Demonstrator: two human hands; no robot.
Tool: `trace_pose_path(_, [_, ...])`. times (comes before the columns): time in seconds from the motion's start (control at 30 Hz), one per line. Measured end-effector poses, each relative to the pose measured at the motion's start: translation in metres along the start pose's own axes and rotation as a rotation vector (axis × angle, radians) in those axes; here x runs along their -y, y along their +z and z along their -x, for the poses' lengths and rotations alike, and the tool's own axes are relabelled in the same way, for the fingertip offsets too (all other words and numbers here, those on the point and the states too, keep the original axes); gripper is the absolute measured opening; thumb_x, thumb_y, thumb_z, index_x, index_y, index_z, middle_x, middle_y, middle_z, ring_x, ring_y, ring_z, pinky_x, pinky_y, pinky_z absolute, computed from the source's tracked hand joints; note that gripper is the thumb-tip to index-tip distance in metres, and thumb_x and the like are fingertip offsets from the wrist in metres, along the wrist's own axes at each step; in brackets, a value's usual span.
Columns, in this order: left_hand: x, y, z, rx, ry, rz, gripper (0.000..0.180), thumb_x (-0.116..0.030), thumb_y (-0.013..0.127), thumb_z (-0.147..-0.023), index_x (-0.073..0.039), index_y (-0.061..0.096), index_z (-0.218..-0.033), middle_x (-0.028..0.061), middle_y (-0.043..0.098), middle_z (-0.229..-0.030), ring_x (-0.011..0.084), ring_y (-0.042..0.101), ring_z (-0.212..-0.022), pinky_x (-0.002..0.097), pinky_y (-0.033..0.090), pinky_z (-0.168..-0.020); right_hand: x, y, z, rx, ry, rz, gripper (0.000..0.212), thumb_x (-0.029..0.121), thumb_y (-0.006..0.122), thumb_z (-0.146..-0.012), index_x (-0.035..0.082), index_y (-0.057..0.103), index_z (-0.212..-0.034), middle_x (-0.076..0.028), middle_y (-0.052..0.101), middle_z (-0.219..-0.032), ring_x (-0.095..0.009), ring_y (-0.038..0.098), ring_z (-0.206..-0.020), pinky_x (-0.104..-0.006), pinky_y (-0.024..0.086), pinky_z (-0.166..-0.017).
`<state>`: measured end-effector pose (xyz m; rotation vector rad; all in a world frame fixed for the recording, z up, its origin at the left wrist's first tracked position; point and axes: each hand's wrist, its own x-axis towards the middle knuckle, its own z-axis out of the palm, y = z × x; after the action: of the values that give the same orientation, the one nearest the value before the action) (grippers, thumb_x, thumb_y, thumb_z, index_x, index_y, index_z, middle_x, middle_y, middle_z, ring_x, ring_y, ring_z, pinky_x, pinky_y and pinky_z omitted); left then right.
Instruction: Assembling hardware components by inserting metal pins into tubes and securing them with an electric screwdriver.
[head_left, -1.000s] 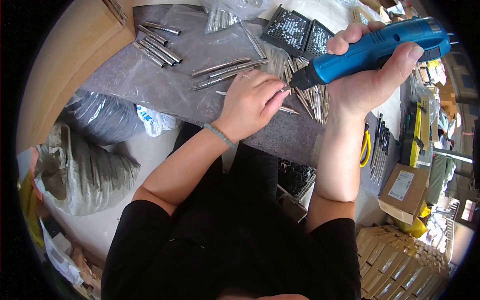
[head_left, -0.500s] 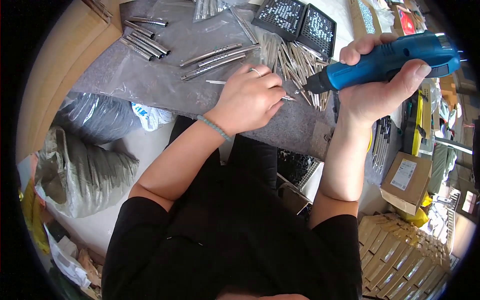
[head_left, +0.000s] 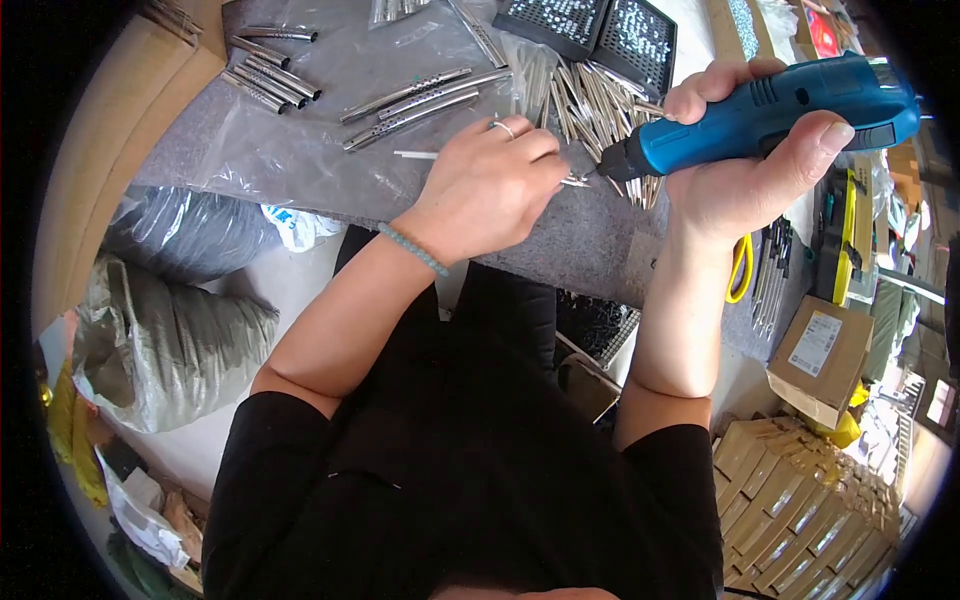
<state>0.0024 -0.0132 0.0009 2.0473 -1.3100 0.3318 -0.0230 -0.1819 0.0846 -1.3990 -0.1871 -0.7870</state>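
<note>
A blue cordless screwdriver (head_left: 740, 120) with a black nose lies in my right hand (head_left: 735, 185), its fingers and thumb wrapped around the body. Its bit points left, at the end of a thin silvery metal rod (head_left: 575, 181). That rod pokes out from the closed fingers of my left hand (head_left: 495, 185); most of it is hidden by the hand. Bit and rod end are very near each other; whether they touch I cannot tell. Just beyond them is a loose pile of thin metal rods (head_left: 600, 105). A white stick (head_left: 414, 155) rests beside my left hand.
Perforated metal tubes (head_left: 425, 105) lie on the grey table (head_left: 570, 250), with several more tubes (head_left: 268, 75) at the far left. A black two-part tray (head_left: 635, 50) of small shiny pieces stands behind the rods. Yellow-handled tool (head_left: 740, 270) and cardboard box (head_left: 820, 360) are at right.
The screwdriver has moved a little left and its bit has come closer to the rod end in my left hand. The whole view has shifted slightly.
</note>
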Motion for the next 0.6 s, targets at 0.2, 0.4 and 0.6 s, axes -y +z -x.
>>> trace_pose_path(0.2, [-0.002, -0.001, -0.002, 0.006, -0.035, -0.017, 0.015, -0.014, 0.067, -0.073, -0.008, 0.065, -0.087, 0.0032, 0.058, -0.088, 0.0214, 0.055, -0.083, 0.0335, 0.043, -0.069, -0.002, 0.002, 0.001, -0.04, -0.003, 0.038, 0.068, 0.068, 0.043, -0.081, 0.003, 0.053, -0.094, -0.011, 0.056, -0.07, -0.019, 0.054, -0.057, -0.0296, 0.045, -0.051])
trace_pose_path(0.4, [0.0, 0.001, -0.002, 0.004, -0.041, -0.017, 0.013, -0.015, 0.066, -0.075, -0.008, 0.065, -0.086, 0.003, 0.056, -0.085, 0.0215, 0.055, -0.081, 0.0338, 0.042, -0.067, -0.009, 0.002, 0.002, -0.035, -0.016, 0.027, 0.068, 0.068, 0.043, -0.081, 0.003, 0.052, -0.097, -0.011, 0.056, -0.07, -0.019, 0.053, -0.058, -0.0294, 0.044, -0.05])
trace_pose_path(0.6, [0.001, 0.001, -0.003, 0.012, -0.035, -0.035, 0.013, -0.015, 0.066, -0.075, -0.008, 0.065, -0.086, 0.0032, 0.056, -0.084, 0.0216, 0.055, -0.079, 0.0343, 0.042, -0.065, -0.012, 0.007, 0.004, -0.076, -0.035, 0.104, 0.066, 0.067, 0.044, -0.082, 0.003, 0.052, -0.097, -0.012, 0.056, -0.07, -0.02, 0.053, -0.057, -0.0292, 0.044, -0.05])
